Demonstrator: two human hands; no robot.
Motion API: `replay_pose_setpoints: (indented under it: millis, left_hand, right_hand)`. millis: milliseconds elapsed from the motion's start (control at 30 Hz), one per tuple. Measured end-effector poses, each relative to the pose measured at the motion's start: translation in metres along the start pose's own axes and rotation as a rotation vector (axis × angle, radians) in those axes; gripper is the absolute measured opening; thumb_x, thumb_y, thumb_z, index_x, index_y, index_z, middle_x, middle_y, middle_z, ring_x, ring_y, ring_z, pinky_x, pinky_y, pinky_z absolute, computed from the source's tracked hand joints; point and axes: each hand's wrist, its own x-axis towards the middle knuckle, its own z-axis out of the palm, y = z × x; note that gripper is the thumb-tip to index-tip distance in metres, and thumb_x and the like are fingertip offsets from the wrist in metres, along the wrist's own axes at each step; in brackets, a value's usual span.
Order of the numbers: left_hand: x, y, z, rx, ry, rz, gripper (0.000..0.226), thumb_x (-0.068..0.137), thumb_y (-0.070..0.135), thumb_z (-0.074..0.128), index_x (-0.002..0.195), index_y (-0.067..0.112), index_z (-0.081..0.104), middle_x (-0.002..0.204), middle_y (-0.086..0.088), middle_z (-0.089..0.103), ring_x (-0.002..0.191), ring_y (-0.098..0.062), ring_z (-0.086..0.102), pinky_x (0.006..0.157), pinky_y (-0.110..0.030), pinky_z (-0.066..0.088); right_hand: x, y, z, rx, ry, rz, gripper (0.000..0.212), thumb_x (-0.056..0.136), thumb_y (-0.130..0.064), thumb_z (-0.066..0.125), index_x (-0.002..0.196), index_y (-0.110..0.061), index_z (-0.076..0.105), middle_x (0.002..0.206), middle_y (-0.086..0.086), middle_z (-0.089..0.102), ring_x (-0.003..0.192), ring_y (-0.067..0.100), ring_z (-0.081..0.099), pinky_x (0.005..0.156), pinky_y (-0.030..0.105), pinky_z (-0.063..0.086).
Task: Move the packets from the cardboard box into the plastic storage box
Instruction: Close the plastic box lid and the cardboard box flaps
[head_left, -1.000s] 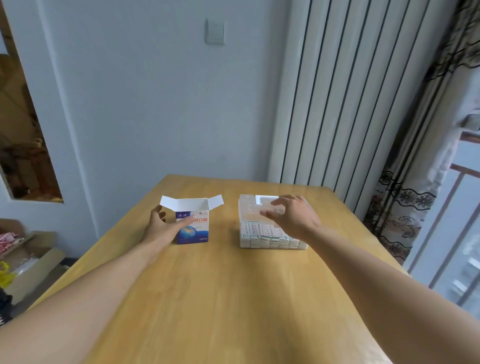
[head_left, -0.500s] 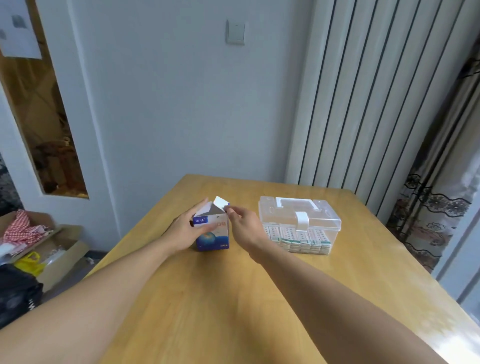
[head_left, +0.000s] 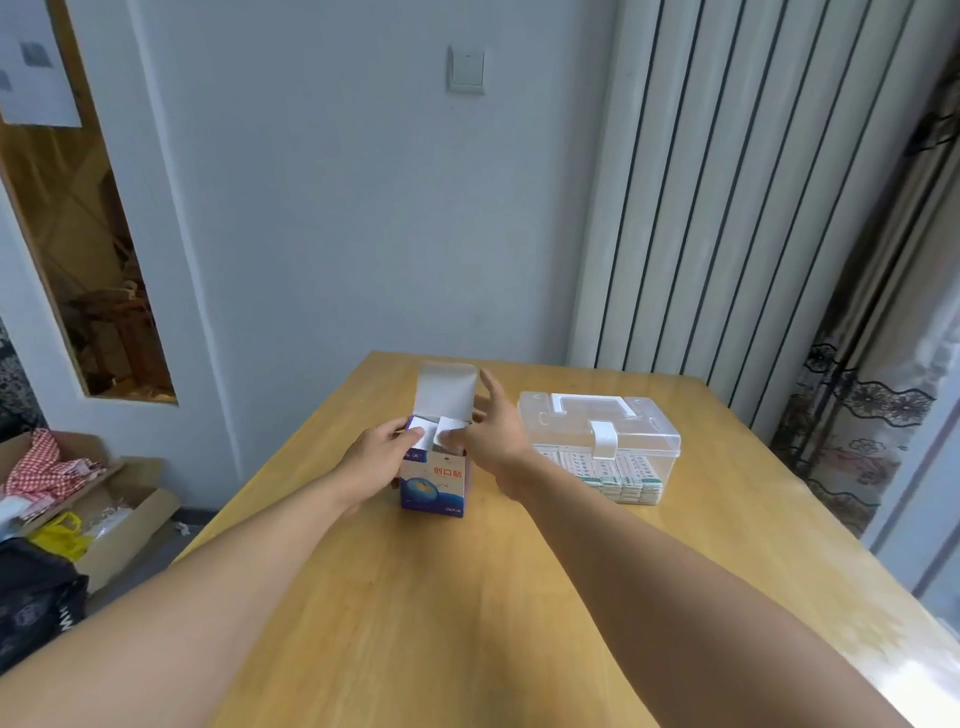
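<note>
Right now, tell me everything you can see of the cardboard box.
The cardboard box is small, white and blue, with red print and a blue globe picture on its front. It stands upright on the wooden table, left of the plastic storage box. Its top lid stands up; two side flaps fold inward. The left hand grips its side; the right hand touches a flap.

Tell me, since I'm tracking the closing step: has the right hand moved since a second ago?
Yes. The right hand has left the plastic storage box and gone leftward to the cardboard box, touching its side flap; the left hand holds that box.
</note>
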Motion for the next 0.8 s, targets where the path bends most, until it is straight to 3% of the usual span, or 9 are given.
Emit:
replay_pose_setpoints:
  millis: [100, 167, 233, 333, 400, 533, 800]
  left_hand:
    - [-0.001, 0.003, -0.001, -0.021, -0.019, -0.027, 0.038, 0.100, 0.049, 0.053, 0.130, 0.028, 0.061, 0.108, 0.002, 0.075, 0.101, -0.022, 0.071, 0.094, -0.049, 0.057]
    - [-0.004, 0.005, -0.002, -0.049, -0.044, -0.055, 0.039, 0.101, 0.054, 0.049, 0.127, 0.028, 0.063, 0.110, 0.002, 0.075, 0.105, -0.021, 0.068, 0.093, -0.048, 0.057]
    - [-0.006, 0.006, -0.001, -0.141, -0.027, -0.124, 0.043, 0.106, 0.051, 0.037, 0.125, 0.025, 0.065, 0.114, -0.002, 0.073, 0.109, -0.024, 0.066, 0.093, -0.049, 0.057]
    - [-0.012, 0.005, -0.001, -0.256, 0.000, -0.188, 0.058, 0.103, 0.062, 0.030, 0.127, 0.022, 0.064, 0.121, -0.006, 0.069, 0.112, -0.027, 0.065, 0.091, -0.052, 0.058]
    - [-0.017, 0.008, 0.000, -0.242, -0.048, -0.181, 0.058, 0.099, 0.069, 0.032, 0.118, 0.026, 0.066, 0.118, 0.000, 0.069, 0.111, -0.022, 0.064, 0.089, -0.049, 0.059]
    - [-0.021, 0.015, 0.003, -0.176, -0.102, -0.156, 0.053, 0.099, 0.068, 0.038, 0.116, 0.029, 0.068, 0.113, 0.005, 0.071, 0.101, -0.011, 0.063, 0.091, -0.044, 0.057]
    - [-0.026, 0.019, 0.004, -0.147, -0.098, -0.141, 0.052, 0.099, 0.067, 0.036, 0.123, 0.031, 0.066, 0.114, 0.003, 0.071, 0.108, -0.018, 0.063, 0.085, -0.043, 0.058]
  right_hand:
    - [-0.005, -0.007, -0.002, -0.121, 0.020, -0.154, 0.071, 0.086, -0.015, 0.080, 0.147, -0.027, 0.044, 0.130, -0.002, 0.060, 0.114, 0.014, 0.058, 0.069, 0.015, 0.053]
    - [-0.006, -0.008, -0.003, -0.254, 0.010, -0.181, 0.038, 0.087, -0.031, 0.080, 0.119, -0.024, 0.062, 0.127, -0.001, 0.063, 0.115, 0.016, 0.058, 0.064, 0.016, 0.050]
    - [-0.005, -0.006, -0.006, -0.394, 0.008, -0.166, 0.021, 0.091, -0.036, 0.074, 0.105, -0.023, 0.064, 0.127, 0.001, 0.063, 0.114, 0.018, 0.057, 0.055, 0.017, 0.047]
    - [-0.005, 0.004, -0.008, -0.493, 0.024, -0.173, 0.018, 0.096, -0.033, 0.069, 0.109, -0.021, 0.066, 0.125, 0.004, 0.064, 0.109, 0.019, 0.058, 0.053, 0.020, 0.048]
    - [-0.006, 0.007, -0.008, -0.559, 0.010, -0.201, 0.023, 0.098, -0.032, 0.066, 0.118, -0.022, 0.067, 0.130, 0.003, 0.065, 0.111, 0.020, 0.057, 0.055, 0.021, 0.048]
    - [-0.005, 0.005, -0.007, -0.714, -0.011, -0.256, 0.027, 0.101, -0.033, 0.061, 0.124, -0.021, 0.068, 0.128, 0.005, 0.068, 0.115, 0.025, 0.060, 0.056, 0.021, 0.046]
    - [-0.003, 0.001, -0.005, -0.850, 0.001, -0.319, 0.028, 0.103, -0.035, 0.054, 0.123, -0.020, 0.067, 0.122, 0.006, 0.072, 0.113, 0.027, 0.064, 0.063, 0.027, 0.051]
